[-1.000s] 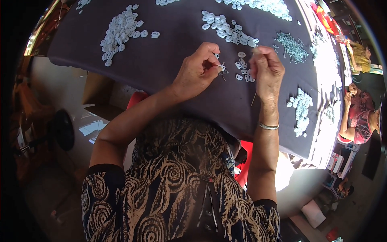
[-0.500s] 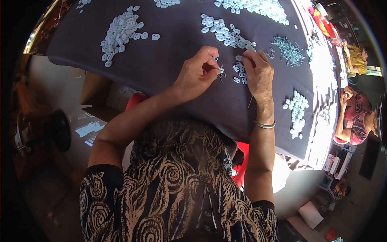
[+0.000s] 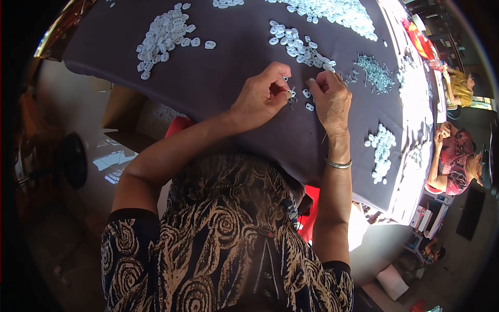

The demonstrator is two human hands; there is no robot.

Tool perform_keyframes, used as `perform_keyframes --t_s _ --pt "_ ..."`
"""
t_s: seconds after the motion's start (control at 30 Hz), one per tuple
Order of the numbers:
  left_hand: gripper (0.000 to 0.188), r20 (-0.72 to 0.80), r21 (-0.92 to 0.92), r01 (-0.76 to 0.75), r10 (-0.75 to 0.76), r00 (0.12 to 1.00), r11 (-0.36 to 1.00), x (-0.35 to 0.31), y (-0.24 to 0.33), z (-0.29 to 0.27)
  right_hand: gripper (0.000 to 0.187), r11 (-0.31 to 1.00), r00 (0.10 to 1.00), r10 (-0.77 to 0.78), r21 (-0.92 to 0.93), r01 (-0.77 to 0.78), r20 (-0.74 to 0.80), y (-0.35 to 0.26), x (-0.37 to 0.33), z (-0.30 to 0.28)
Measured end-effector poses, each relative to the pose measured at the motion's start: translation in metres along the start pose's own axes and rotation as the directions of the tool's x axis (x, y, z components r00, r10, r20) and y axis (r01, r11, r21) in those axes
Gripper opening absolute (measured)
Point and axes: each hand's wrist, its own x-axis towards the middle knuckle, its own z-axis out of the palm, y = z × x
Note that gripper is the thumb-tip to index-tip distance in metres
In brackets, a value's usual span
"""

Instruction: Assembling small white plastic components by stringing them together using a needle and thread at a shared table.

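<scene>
My left hand is closed in a pinch on a small white plastic piece, with thin metal pins beside its fingertips. Just to its right, my right hand hovers low over the dark cloth, thumb and fingers drawn together; what they grip is hidden. A thin rod shows beside the right wrist. Between the hands lie a few loose white two-holed pieces. Beyond the hands spreads a bunch of similar white pieces, and a heap of small metal pins lies to the right.
The dark cloth-covered table carries more heaps of white pieces: at the left, the far side and the right. Strong sunlight falls on its right edge. Other people sit beyond that side. An open cardboard box stands below left.
The view has shifted slightly. Fewer loose white pieces show between my hands. Both hands stay close together, the left still pinching its white piece.
</scene>
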Motion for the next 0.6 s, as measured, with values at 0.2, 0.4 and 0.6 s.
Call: perform_keyframes --t_s 0.2,0.4,0.6 --pt "0.031 -0.001 0.014 0.01 -0.01 1.0 1.0 0.0002 -0.0001 -0.0004 0.01 0.993 0.991 -0.112 0.019 0.113 -0.073 -0.0028 0.0014 0.004" --pt "0.031 -0.002 0.008 -0.004 0.004 1.0 1.0 -0.0004 -0.0008 -0.0006 0.009 0.977 0.999 -0.006 0.211 0.017 -0.053 -0.0019 -0.0009 0.0021" --pt "0.031 -0.006 -0.013 0.0 0.0 1.0 1.0 -0.0002 -0.0013 0.0004 0.009 0.874 0.979 0.205 0.451 -0.182 -0.002 -0.0029 -0.0046 0.003"
